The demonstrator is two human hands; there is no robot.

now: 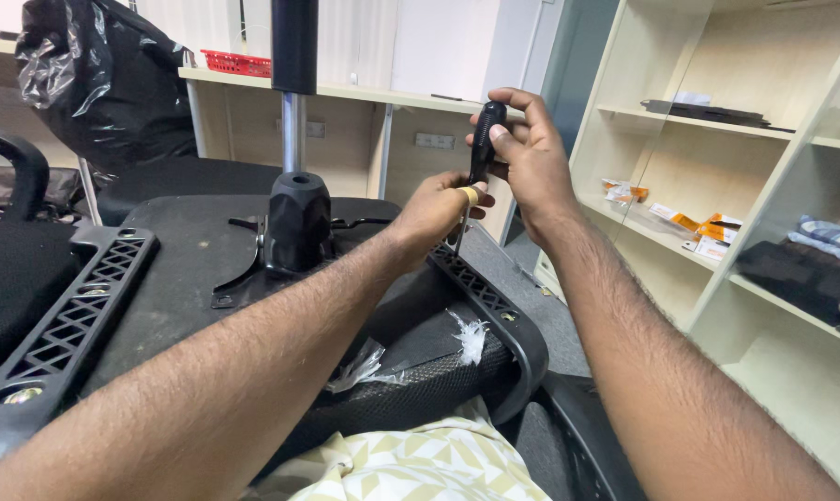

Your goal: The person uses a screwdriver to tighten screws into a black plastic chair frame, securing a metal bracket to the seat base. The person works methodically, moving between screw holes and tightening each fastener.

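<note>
A black-handled screwdriver [483, 144] stands nearly upright over the far end of the black slotted plastic armrest bracket [491, 311] on the right edge of the upturned black office chair seat [193, 269]. The right hand [529, 153] is closed round the handle at the top; the left hand [436, 210], with a yellow band on one finger, pinches the metal shaft low down, steadying the tip. This looks like driving a screw at the bracket's far end; the next turn calls for downward pressure with the shaft kept straight. A matching bracket [67, 315] lies along the left edge, a black central mechanism hub [297, 223] between them.
</note>
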